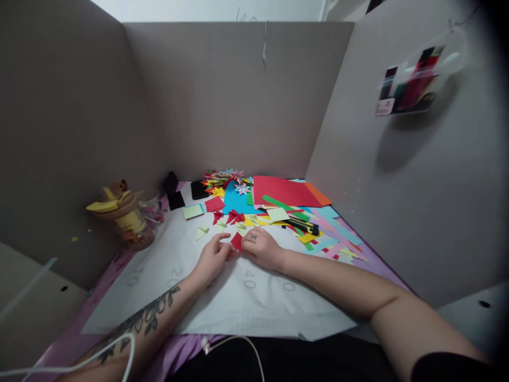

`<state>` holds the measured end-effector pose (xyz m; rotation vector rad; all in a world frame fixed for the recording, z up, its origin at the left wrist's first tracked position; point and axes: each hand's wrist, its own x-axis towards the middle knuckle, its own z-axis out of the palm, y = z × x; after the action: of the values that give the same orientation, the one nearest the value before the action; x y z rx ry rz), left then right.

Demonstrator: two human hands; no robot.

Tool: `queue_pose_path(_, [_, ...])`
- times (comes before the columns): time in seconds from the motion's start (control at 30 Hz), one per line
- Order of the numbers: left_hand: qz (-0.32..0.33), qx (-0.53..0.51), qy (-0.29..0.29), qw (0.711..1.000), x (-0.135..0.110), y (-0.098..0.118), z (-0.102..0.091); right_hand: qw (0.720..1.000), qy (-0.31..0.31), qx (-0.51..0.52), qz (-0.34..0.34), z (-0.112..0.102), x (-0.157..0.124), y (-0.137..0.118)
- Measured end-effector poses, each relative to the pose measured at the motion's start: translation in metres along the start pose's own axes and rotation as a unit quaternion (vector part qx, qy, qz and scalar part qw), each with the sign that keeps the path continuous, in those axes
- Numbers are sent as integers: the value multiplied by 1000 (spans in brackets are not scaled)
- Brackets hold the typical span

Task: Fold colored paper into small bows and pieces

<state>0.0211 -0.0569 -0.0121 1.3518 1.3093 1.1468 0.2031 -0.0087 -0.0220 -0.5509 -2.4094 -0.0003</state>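
Observation:
A small red square of paper [236, 241] is between my two hands over the white sheet. My right hand [262, 248] pinches it along its right edge, fingers bent and pressed together. My left hand [215, 255] has its curled fingertips at the paper's lower corner, its thumb raised a little apart. Just beyond lie folded red paper pieces [235, 217] and a folded pale green piece [202, 232]. A pale yellow paper stack [278, 214] and a black and yellow box cutter [302, 225] are past my right hand.
Paper stars [218, 192] are heaped at the back beside a blue sheet [236, 199] and a large red sheet [282, 191]. Coloured strips [334, 225] spread on the right. A brown and yellow holder [123, 212] stands left. Grey panels [238, 101] enclose the table. A white cable [129, 353] crosses my left forearm.

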Motion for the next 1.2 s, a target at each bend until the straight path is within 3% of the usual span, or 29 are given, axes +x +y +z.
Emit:
queue_pose_path(0.1, [106, 148, -89, 979, -22, 4, -5, 1000, 14, -7, 17, -1, -3, 17])
queue_pose_path(0.2, [176, 323, -181, 912, -47, 11, -14, 1000, 7, 20, 7, -1, -3, 22])
queue_pose_path(0.33, [111, 488, -209, 840, -70, 16, -34, 999, -18, 24, -44, -1, -3, 9])
queue_pose_path(0.53, [-8, 611, -146, 778, -90, 29, -70, 992, -40, -29, -120, -1, -6, -7])
queue_pose_path(0.63, [-56, 670, -171, 720, -82, 54, -66, 989, -61, -46, -130, -2, -6, -8])
queue_pose_path(0.67, [-41, 679, -174, 712, -74, 63, -59, 988, -72, -55, -127, -1, -6, -6])
queue_pose_path(0.7, [5, 674, -170, 719, -64, 70, -47, 987, -84, -64, -123, 1, -5, -5])
queue_pose_path(0.8, [186, 568, -114, 793, -27, 70, -2, 983, -124, -75, -114, 9, -5, 3])
queue_pose_path(0.87, [234, 489, -105, 834, -6, 54, 25, 981, -142, -61, -121, 13, -5, 9])
queue_pose_path(0.93, [239, 430, -107, 864, 5, 32, 37, 978, -142, -38, -148, 14, -6, 12])
queue_pose_path(1.03, [225, 389, -118, 886, 1, 1, 27, 978, -124, -33, -162, 9, -8, 12])
queue_pose_path(1.13, [211, 388, -114, 890, -14, -19, 0, 980, -120, -31, -155, 4, -7, 11])
queue_pose_path(1.2, [196, 395, -83, 894, -22, -26, -16, 983, -111, -22, -143, 5, -3, 11])
